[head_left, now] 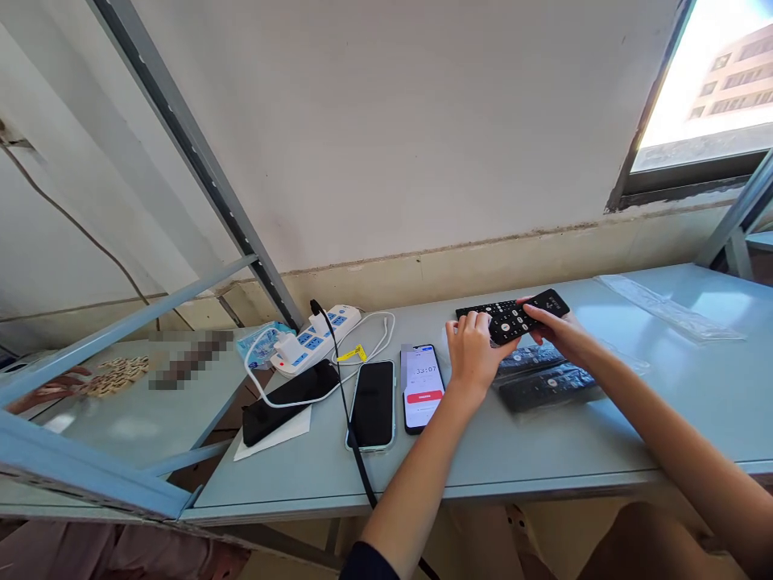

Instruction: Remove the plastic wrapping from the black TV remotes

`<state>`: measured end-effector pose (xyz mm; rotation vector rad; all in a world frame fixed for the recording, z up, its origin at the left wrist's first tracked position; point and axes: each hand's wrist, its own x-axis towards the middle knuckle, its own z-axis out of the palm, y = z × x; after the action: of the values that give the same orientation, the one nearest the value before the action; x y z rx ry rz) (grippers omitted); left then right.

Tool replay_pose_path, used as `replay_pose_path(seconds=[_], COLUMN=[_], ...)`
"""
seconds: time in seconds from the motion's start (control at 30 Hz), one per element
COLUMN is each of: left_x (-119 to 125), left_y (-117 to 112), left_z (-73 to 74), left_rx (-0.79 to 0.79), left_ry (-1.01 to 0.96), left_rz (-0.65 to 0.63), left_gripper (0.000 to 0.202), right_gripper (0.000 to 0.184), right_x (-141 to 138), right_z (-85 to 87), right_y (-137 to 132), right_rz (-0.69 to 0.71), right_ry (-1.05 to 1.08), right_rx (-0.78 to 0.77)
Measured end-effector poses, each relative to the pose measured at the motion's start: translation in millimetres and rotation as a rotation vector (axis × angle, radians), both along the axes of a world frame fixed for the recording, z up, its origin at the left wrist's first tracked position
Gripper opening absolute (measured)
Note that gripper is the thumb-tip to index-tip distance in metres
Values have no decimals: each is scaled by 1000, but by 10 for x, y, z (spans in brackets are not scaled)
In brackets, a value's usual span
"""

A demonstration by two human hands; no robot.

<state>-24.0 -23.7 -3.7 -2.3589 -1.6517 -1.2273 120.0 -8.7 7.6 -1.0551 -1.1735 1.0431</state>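
Note:
Both hands grip a black remote control with small white-marked buttons, held tilted just above the table. My left hand is closed round its lower-left end. Closed on the upper-right end is my right hand. A second dark remote control shows behind my left fingers, partly covered; I cannot tell whether it lies on the table or is touched. Below my hands, black remote controls in clear plastic bags lie on the table, partly hidden by my right forearm.
A lit phone and a dark phone lie left of my hands. Further left are another black phone, a power strip and cables. A clear plastic sleeve lies right. Another person's hand rests by beige pieces.

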Motion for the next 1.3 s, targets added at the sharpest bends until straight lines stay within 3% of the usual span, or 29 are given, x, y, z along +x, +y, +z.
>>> replay_pose_path(seconds=[0.33,0.6,0.9,1.17,1.3], left_x=[74,112,24,-12,-32], left_y=[-23,-31,15,-29,-20], left_z=[-33,-23,17,43,27], left_rx=[-12,-54,-100,-188,-233], left_ry=[8,18,-18,18,49], left_rz=[-20,-70,39,23,49], left_gripper=[33,31,24,23,22], right_gripper=[51,47,63,68,65], right_x=[135,189,117,167,121], right_z=[-49,-28,25,23,15], right_y=[16,36,28,54,13], right_rz=[113,107,163,183,25], right_ry=[-17,17,48,-206,-329], right_rx=[-74,-75,-142,-28,57])
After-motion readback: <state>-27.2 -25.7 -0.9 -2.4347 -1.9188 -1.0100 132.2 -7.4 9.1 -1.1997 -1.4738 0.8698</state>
